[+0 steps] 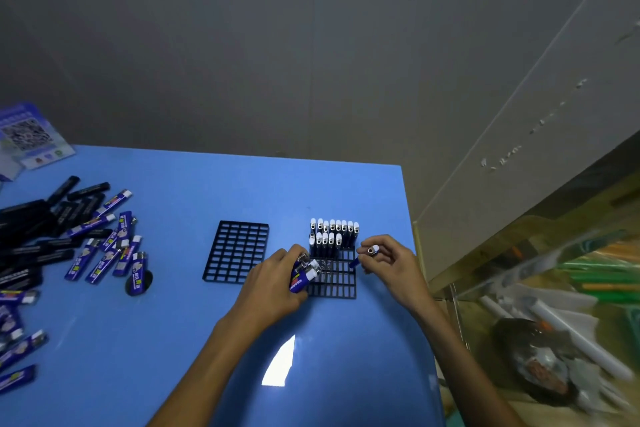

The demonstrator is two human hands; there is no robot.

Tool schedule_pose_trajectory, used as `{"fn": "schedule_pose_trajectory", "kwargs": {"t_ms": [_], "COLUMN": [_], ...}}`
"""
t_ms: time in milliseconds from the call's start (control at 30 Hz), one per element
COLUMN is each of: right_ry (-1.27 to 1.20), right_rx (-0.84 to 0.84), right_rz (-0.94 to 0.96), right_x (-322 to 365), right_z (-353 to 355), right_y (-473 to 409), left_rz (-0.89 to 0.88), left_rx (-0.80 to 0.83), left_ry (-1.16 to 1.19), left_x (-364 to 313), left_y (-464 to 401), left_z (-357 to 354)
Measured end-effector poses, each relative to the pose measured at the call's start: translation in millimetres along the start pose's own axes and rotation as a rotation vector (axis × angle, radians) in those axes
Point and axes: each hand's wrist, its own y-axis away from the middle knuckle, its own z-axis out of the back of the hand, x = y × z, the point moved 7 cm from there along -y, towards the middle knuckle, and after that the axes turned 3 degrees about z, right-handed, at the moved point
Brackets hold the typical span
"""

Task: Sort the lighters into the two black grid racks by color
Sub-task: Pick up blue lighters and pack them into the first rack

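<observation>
The right hand [388, 262] is pinching one blue lighter [364, 256], white cap up, long axis tilted, over the right rack [333, 279], a black plastic grid. Upright lighters [334, 234] are filling its far rows. The left hand [277, 279] is gripping a blue bundle [302, 274] beside that rack. An empty rack [237, 252] is lying left of it on the glossy blue counter [173, 322].

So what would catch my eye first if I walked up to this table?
Probably the two hands at the right rack, whose far rows hold upright white-capped lighters. The left hand grips a bunch of blue lighters; the right hand pinches a single lighter. To the left sits an empty rack, then a loose pile.
</observation>
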Motion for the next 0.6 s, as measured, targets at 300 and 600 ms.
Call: {"fn": "schedule_pose_trajectory", "kwargs": {"t_ms": [300, 600], "right_ry": [0.347, 0.507], "right_rx": [0.035, 0.018], "right_rz": [0.091, 0.181], "right_x": [-2, -4], "right_z": [-6, -16], "right_y": [-13, -23], "left_rz": [0.010, 0.021], "left_rx": [0.012, 0.022], "left_ry": [0.004, 0.011], "left_x": [5, 8], "left_y": [-5, -6], "left_z": [-2, -4]}}
